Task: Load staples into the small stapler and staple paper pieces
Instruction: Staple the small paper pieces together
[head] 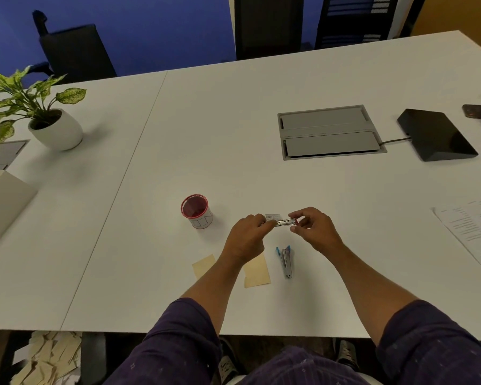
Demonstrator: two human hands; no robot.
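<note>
Purple sleeves are framing the near edge of the desk (345, 245), and both forearms are reaching toward twelve o'clock. Just ahead of them two tan paper pieces (257, 270) are lying flat, one partly hidden under the left forearm. At three o'clock from the papers a small blue stapler (286, 261) is lying apart from them, long axis pointing roughly from six to twelve o'clock, and neither hand is touching it.

Beyond that, the left hand (246, 237) and the right hand (315, 229) are meeting above the desk, each with fingers curled and pinching one end of a small silver stapler (285, 222) with a red tip. Its long axis is running from nine to three o'clock, level between the two hands. A small pale box (272, 217), probably staples, is showing just behind it; whether it is held or lying on the desk I cannot tell.

Judging by this, loading is under way, and the coming move turns on the right hand working at the red end while the left is steadying the other.

Farther out at ten o'clock a red-rimmed cup (197, 211) is standing; a potted plant (39, 112) is sitting far off at ten o'clock.
</note>
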